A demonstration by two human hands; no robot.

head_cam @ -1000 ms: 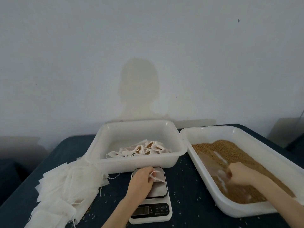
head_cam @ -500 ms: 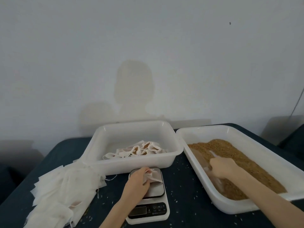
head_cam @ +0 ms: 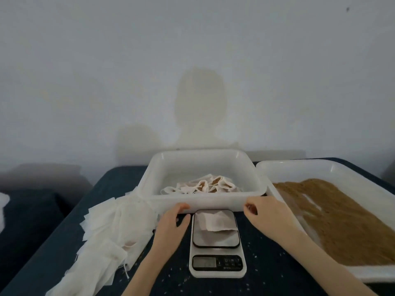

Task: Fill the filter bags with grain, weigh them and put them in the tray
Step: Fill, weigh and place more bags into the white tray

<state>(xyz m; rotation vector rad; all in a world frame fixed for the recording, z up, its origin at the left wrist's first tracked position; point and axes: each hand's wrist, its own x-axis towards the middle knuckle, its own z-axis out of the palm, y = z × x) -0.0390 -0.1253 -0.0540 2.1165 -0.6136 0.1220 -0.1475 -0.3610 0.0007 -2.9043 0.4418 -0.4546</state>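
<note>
An empty white filter bag [head_cam: 218, 221] lies flat on the platform of a small white kitchen scale [head_cam: 217, 242]. My left hand [head_cam: 173, 221] hovers just left of the scale with relaxed fingers, holding nothing, its fingertips near the front wall of the white tray [head_cam: 203, 201]. That tray holds several filled bags [head_cam: 205, 185]. My right hand [head_cam: 263, 212] is right of the scale, between the two trays. Its fingers are curled round a pinch of brown grain. More grain [head_cam: 333, 210] lies in the large white tray [head_cam: 299, 165] on the right.
A loose pile of empty filter bags [head_cam: 111, 227] lies on the dark table [head_cam: 119, 182] to the left. Spilt grains dot the cloth around the scale. A pale wall stands directly behind the trays.
My left hand let go of the bag on the scale and slid left. My right hand left the grain tray and came over beside the scale with grain in its fingers.
</note>
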